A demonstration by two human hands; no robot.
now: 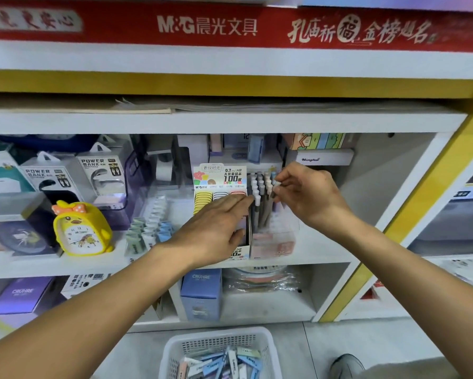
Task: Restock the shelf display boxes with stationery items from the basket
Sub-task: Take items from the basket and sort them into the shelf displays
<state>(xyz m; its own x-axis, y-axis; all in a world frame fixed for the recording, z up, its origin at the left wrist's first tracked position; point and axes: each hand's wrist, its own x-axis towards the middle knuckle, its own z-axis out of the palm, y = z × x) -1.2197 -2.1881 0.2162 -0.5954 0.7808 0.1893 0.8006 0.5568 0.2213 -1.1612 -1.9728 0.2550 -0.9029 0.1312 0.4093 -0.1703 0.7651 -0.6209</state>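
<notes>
Our right hand [303, 195] seemingly pinches an upright pen [271, 199] above its display box [273, 242]; left hand [216, 228], flat, steadies alongside

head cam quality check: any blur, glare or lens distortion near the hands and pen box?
Head view: the left hand and right hand are fairly sharp; the grey pens in the clear display box are slightly soft. The red banner smears at its left end, wide-angle bowing curves the white shelf edge, and mild glare sits on the clear power bank packs.
</notes>
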